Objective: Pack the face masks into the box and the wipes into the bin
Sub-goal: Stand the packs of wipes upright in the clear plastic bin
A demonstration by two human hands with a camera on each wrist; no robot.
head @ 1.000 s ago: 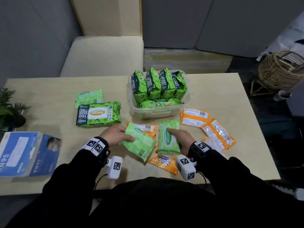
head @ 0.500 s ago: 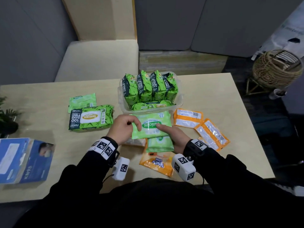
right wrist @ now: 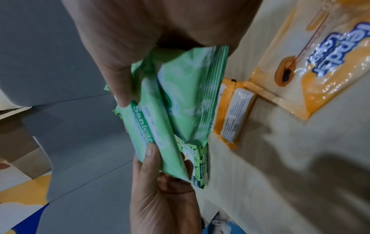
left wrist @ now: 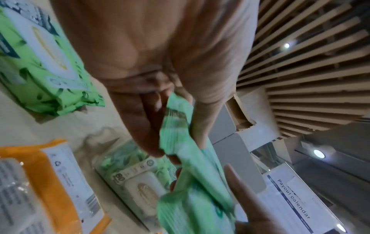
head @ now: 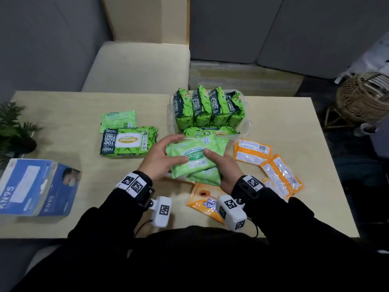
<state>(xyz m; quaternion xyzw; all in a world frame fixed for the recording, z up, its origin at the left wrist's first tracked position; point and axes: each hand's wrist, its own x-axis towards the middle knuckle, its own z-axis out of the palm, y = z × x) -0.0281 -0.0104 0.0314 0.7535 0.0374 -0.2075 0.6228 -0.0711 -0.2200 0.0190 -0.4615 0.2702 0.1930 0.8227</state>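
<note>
Two small green wipe packs held together, just short of the bin

Both hands, left hand (head: pixel 160 159) and right hand (head: pixel 225 167), have fingers curled round the stacked green wipe packs (head: pixel 194 158) above the surface, just in front of the clear bin (head: pixel 245 123) already crowded with packs. Next, I'd say, they go on top. Only the right wrist view shows the two packs as separate.

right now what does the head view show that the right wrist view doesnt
Only the head view shows the clear bin with upright wipe packs and the blue KN95 box. Only the right wrist view shows edge-on that two light green packs are stacked. Both show the left hand and right hand gripping them above the table.
</note>
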